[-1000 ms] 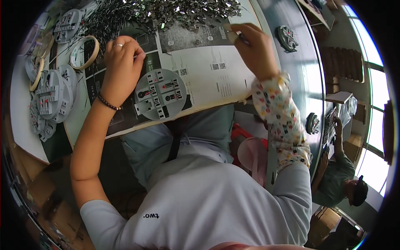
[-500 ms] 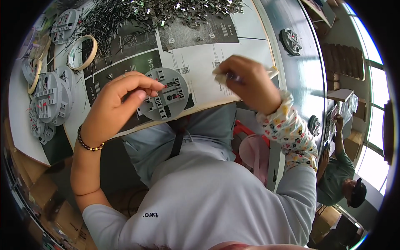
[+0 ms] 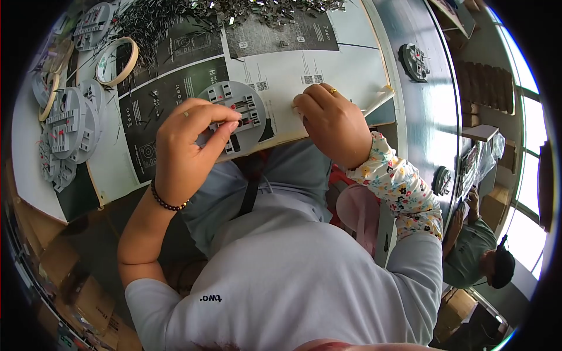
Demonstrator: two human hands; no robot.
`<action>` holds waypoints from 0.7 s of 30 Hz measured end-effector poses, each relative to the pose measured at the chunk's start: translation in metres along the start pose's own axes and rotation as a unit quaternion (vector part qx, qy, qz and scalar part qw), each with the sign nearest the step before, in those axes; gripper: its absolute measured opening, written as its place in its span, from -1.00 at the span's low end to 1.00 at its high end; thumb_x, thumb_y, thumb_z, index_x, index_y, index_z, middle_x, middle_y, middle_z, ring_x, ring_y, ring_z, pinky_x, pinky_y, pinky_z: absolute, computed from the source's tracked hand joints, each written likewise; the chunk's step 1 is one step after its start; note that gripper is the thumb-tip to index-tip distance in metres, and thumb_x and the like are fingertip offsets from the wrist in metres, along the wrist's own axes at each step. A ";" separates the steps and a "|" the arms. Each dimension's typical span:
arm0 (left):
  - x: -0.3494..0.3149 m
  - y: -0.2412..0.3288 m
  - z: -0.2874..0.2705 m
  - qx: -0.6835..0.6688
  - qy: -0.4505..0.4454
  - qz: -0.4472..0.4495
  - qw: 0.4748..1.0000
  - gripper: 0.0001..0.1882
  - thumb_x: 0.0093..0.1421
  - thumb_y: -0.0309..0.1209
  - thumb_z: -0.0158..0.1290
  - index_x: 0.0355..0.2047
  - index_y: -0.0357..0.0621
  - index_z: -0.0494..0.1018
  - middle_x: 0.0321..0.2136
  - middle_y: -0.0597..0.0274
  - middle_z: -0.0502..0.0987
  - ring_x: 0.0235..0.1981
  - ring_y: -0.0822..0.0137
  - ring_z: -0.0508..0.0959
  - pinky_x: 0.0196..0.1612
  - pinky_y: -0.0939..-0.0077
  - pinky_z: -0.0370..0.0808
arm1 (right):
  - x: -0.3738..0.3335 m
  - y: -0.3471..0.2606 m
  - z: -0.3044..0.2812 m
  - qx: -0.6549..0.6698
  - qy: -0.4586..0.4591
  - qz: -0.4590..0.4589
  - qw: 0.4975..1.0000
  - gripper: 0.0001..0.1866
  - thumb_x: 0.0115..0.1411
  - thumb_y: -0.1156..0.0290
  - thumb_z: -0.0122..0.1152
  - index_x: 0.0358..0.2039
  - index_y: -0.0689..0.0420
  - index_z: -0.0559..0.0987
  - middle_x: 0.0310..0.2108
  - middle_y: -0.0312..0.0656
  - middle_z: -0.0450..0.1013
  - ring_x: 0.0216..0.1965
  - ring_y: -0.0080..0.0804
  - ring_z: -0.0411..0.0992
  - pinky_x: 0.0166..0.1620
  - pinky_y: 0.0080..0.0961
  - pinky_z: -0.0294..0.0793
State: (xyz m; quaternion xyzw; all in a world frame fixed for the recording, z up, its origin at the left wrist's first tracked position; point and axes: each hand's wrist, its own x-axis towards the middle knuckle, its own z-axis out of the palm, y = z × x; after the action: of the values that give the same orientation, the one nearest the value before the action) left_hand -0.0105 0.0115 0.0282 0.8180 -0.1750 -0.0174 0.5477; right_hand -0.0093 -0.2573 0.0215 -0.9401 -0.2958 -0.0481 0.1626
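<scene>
A round grey plastic plate point(image 3: 255, 133) with clips, slots and small red and dark parts lies near the table's front edge. Over its left half, my left hand point(image 3: 192, 140) has thumb and forefinger pinched together at the plate's middle. A small dark bit shows by the fingertips, but whether they grip it I cannot tell. My right hand point(image 3: 336, 126) rests low over the table to the right of the plate, apart from it. Its fingers are curled under, and what they hold, if anything, is hidden.
Thin dark strips point(image 3: 140, 35) and small shiny metal pieces point(image 3: 257, 9) lie heaped at the back. A tape roll point(image 3: 117, 61) and stacked grey plates point(image 3: 67, 126) sit at the left. Another plate point(image 3: 414, 62) is on the side table at right, where a person point(image 3: 477, 254) works.
My right hand has come down and left, turning its back upward. My left hand has moved right, its thumb and forefinger closing over the plate's middle.
</scene>
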 end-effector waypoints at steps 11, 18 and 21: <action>0.007 -0.015 -0.005 0.132 0.009 0.165 0.977 -0.79 -0.04 -0.67 0.28 -0.37 -0.15 0.64 -0.36 0.26 0.51 -0.27 0.23 0.45 -0.22 0.39 0.42 | 0.014 0.002 -0.012 0.186 -0.032 0.067 0.980 -0.83 0.13 0.58 0.27 -0.24 0.26 0.53 -0.38 -0.12 0.49 -0.37 -0.24 0.51 -0.27 -0.39 0.52; 0.008 -0.016 -0.002 0.168 0.025 0.175 0.970 -0.80 -0.06 -0.63 0.30 -0.41 -0.13 0.60 -0.37 0.29 0.49 -0.26 0.19 0.44 -0.21 0.34 0.41 | 0.046 -0.002 -0.003 0.366 -0.110 0.080 0.920 -0.84 0.20 0.58 0.19 -0.20 0.31 0.51 -0.35 -0.14 0.50 -0.39 -0.46 0.44 -0.25 -0.48 0.47; 0.008 -0.016 -0.001 0.187 0.030 0.186 0.964 -0.80 -0.07 -0.60 0.32 -0.41 -0.12 0.58 -0.37 0.30 0.49 -0.25 0.18 0.43 -0.20 0.31 0.41 | 0.053 -0.002 0.005 0.391 -0.138 0.099 0.905 -0.83 0.21 0.57 0.19 -0.18 0.30 0.51 -0.38 -0.16 0.49 -0.40 -0.49 0.41 -0.25 -0.50 0.46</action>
State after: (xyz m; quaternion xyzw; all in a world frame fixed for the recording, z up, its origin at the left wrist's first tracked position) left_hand 0.0013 0.0155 0.0154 0.8591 -0.3080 0.1428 0.3831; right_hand 0.0333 -0.2249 0.0269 -0.8230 -0.2158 0.2174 0.4783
